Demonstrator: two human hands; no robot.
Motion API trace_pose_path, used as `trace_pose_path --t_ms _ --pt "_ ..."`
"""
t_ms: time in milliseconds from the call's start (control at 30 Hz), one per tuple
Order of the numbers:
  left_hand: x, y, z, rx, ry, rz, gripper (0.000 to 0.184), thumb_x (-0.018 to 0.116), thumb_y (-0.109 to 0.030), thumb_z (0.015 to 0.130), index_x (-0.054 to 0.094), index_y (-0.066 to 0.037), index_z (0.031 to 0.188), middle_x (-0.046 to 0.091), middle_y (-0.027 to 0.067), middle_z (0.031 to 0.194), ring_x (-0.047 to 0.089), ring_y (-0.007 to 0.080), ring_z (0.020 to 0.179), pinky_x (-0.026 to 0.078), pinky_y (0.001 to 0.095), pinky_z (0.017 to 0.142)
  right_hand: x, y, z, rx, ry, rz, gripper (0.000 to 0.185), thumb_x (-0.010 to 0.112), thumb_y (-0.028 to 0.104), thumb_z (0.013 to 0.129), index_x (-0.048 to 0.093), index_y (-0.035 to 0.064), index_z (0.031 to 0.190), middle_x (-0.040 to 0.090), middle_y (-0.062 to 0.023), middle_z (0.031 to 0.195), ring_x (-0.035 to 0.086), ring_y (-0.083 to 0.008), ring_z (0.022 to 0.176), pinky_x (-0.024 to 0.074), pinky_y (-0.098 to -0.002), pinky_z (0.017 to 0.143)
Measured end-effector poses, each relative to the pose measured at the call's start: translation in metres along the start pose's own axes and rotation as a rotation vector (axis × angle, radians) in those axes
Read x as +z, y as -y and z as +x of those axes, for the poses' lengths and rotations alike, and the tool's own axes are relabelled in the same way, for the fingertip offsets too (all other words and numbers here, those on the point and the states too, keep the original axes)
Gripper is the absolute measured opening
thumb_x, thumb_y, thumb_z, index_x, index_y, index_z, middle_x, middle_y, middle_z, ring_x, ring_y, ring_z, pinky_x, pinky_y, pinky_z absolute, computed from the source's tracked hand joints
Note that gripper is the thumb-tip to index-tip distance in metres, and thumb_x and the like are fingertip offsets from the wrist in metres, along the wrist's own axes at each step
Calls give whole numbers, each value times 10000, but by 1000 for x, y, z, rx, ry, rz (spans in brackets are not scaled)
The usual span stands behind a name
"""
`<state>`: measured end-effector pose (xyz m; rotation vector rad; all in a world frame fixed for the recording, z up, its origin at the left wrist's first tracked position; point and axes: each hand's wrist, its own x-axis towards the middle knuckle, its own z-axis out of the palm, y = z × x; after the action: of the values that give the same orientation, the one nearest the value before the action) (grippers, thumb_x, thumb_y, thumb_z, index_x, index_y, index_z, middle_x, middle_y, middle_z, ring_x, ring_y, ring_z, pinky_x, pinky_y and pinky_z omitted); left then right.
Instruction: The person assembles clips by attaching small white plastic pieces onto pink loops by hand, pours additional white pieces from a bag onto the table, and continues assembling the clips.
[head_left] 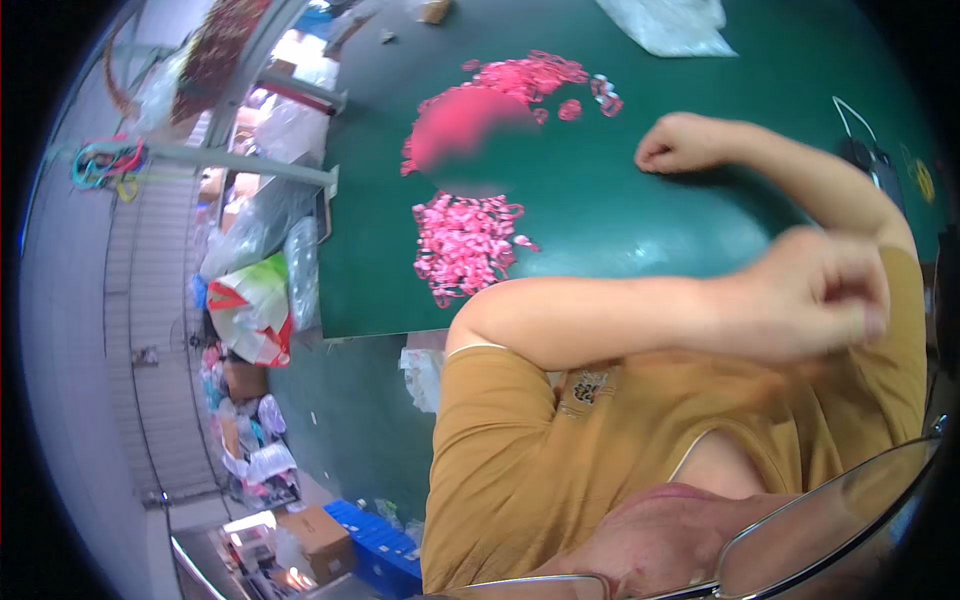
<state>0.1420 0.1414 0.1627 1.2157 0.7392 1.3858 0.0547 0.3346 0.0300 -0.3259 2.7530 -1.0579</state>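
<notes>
My left hand (815, 295) is raised in front of my chest, with the forearm crossing to the right. Its fingers are curled closed and a little smeared by motion; any held thing is hidden. My right hand (688, 143) rests on the green table (600, 220), fingers bent inward, and what they may hold cannot be seen. To the left on the table lies a pile of small pink and white loop-like pieces (465, 240). Behind it is a second spread of pink pieces (530, 75), partly covered by a blurred pink patch (470, 125).
A clear plastic bag (670, 25) lies at the table's far side. Metal posts and a rail (250, 160) stand at the left, with bagged goods (290, 130) behind them. Blue boxes (375, 550) and a cardboard box (315, 540) are at the lower left. A white cable (855, 115) is at the right.
</notes>
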Motion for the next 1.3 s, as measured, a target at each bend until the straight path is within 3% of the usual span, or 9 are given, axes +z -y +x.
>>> trace_pose_path --t_ms 133,167,433,600,700,800,933,1267,1300 --pt "-16 -12 -8 -317 36 -26 213 761 -190 1036 652 -20 1104 699 46 1011 671 105 882 566 281 775 -27 15 22 268 307 82 161 677 242 1028 766 107 1034 724 -36 758 642 -141 591 537 -347 588" --pt "-9 2 -12 -32 38 343 278 825 -187 978 661 -15 1122 670 50 974 646 113 860 554 289 742 -28 6 31 240 381 120 171 673 241 1043 763 101 1085 717 -57 749 651 -146 565 542 -332 549" --pt "-3 15 -24 29 61 300 118 764 -96 993 702 -5 1034 704 66 904 668 141 834 552 310 725 -30 10 27 311 375 174 170 669 205 1045 767 84 1114 705 -57 727 676 -153 583 564 -328 551" --pt "-2 -7 -32 -345 -4 -447 141 659 -161 1117 635 -44 1192 648 -43 952 553 9 834 450 219 694 -21 5 25 213 297 112 174 665 233 1068 762 95 1115 703 -57 715 694 -154 583 591 -325 544" --pt "-6 -40 -56 -449 -43 -369 189 664 -195 1096 641 -59 1225 662 -24 955 570 30 811 466 225 707 -9 -25 41 -3 320 144 250 629 291 1099 712 68 1021 648 -45 661 658 -151 546 572 -349 500" --pt "15 -28 -57 -286 -113 -626 129 632 -118 1116 646 -28 1207 681 -23 1004 550 22 834 426 203 710 -14 -30 38 160 230 302 244 629 287 1089 721 69 1028 658 -53 672 664 -158 551 573 -349 507" --pt "27 12 -53 189 127 -796 823 673 -344 1096 280 40 1708 628 7 848 480 92 637 497 285 668 -10 -46 42 232 209 393 237 631 279 1069 740 71 1044 678 -69 693 675 -172 559 576 -350 521" --pt "10 0 -59 -423 451 -880 898 432 -501 1118 252 227 1613 761 230 1187 681 357 1200 419 418 1167 -4 -20 34 95 177 256 249 634 259 1019 788 74 1082 727 -109 745 703 -206 581 582 -353 557" --pt "-4 -1 -65 -420 485 -822 794 404 -401 1164 116 90 1717 693 133 1319 615 261 1273 374 398 1222 -3 -19 34 68 154 169 252 634 257 1014 792 75 1086 732 -113 750 706 -210 583 583 -353 561"
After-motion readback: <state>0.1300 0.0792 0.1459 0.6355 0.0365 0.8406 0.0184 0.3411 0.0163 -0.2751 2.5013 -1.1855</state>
